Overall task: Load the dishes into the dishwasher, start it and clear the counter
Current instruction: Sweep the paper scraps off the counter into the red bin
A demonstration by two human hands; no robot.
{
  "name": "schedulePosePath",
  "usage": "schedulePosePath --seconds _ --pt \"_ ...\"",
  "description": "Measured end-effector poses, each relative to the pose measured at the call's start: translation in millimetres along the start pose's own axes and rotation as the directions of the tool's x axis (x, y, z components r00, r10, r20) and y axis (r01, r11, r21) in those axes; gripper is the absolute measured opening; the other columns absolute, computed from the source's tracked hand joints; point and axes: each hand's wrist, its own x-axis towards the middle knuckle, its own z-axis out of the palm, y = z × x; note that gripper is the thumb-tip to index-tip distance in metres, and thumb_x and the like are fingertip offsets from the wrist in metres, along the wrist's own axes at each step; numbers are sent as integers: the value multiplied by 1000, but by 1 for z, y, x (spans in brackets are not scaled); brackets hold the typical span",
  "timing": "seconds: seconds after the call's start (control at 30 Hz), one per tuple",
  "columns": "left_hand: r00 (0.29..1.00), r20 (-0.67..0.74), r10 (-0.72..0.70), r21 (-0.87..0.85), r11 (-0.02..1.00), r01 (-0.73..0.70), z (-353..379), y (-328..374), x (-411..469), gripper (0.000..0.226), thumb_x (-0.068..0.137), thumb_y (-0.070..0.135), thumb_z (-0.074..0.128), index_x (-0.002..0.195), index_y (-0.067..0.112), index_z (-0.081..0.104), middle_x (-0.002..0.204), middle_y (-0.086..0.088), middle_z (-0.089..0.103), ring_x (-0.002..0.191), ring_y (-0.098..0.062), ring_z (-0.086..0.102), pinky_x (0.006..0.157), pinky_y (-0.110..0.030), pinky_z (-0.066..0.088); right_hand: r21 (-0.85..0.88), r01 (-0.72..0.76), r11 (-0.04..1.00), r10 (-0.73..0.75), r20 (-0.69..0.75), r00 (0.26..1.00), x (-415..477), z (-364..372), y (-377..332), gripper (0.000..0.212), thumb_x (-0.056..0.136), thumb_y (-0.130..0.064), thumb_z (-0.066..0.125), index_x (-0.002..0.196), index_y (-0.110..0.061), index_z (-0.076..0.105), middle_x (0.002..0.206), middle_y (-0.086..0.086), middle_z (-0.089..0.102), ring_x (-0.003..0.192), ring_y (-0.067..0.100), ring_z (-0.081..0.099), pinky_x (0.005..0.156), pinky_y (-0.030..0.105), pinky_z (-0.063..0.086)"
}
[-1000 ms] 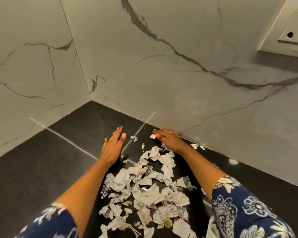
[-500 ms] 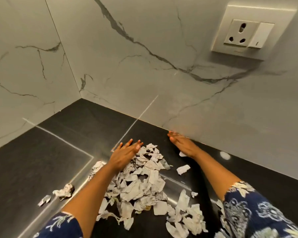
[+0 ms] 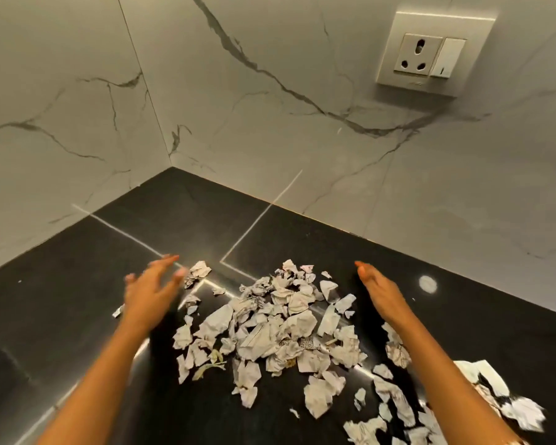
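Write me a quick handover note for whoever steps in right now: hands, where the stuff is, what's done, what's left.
Left hand: open, empty, blurred, at the left edge of the pile.
Right hand: open, empty, on its edge at the right of the pile.
Torn white paper scraps: heaped between the hands on the black stone counter; strays lie near the left fingertips and trail toward the near right.
Done: scraps mostly gathered.
Left: scoop them up, collect strays. No dishes or dishwasher in view.
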Motion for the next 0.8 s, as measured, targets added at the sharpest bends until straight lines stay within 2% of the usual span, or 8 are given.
schedulePosePath --seconds 0.07,0.13,0.3,0.4,0.5,0.63,0.7,0.8 --pt "969 -68 -237 137 960 244 -20 -46 -8 54 97 50 35 145 24 37 155 -5 28 143 -27 22 115 -56 6 -164 -4 986 12 49 999 4 10 10 67 89 -60 20 147 -27 26 156 2 20 145 16 13 119 40 1" --pt "940 -21 -340 179 924 338 -16 -66 -15 58 98 52 29 149 23 30 159 -5 16 146 -27 10 116 -55 5 -244 22 969 -2 81 997 16 26 2 67 90 -61 15 149 -28 16 157 1 16 145 12 9 116 40 -9" --pt "990 134 -51 212 977 21 28 -15 -13 70 91 64 6 150 27 17 157 6 6 146 -16 5 118 -46 2 -356 195 914 -95 281 955 34 63 -42 75 83 -68 6 149 -32 13 158 -1 12 145 9 4 115 43 -11" --pt "971 214 109 105 985 -134 52 27 -25 99 71 84 -12 149 31 18 152 8 8 142 -12 6 116 -43 0 -257 271 928 -161 381 910 20 70 -49 105 62 -90 -5 148 -34 15 158 -2 12 144 6 3 113 39 -15" --pt "943 291 162 -117 984 -133 62 44 -48 89 76 84 3 146 34 27 152 8 19 138 -7 9 116 -38 4 -49 227 973 -182 448 875 -3 60 -42 105 62 -92 4 147 -34 23 155 -8 19 139 2 9 115 36 -7" --pt "988 155 25 -418 907 43 41 36 -46 50 98 49 33 143 27 35 143 3 36 132 -20 37 107 -36 31 146 58 988 -88 205 975 -19 25 -23 57 91 -62 29 137 -32 45 144 -8 41 133 13 37 108 32 28" --pt "993 55 -102 -336 935 114 34 20 -12 48 101 38 35 145 18 36 150 -5 35 136 -23 35 113 -42 24 59 41 997 -41 8 999 -13 3 -7 44 96 -49 33 131 -28 51 140 -3 48 130 17 43 105 32 33" --pt "990 126 -67 -125 989 83 48 22 42 53 101 44 30 146 17 35 155 -5 29 145 -22 19 118 -45 5 -216 -28 976 21 -32 999 4 -10 13 52 98 -48 29 143 -22 37 153 -1 30 141 18 25 116 41 17"
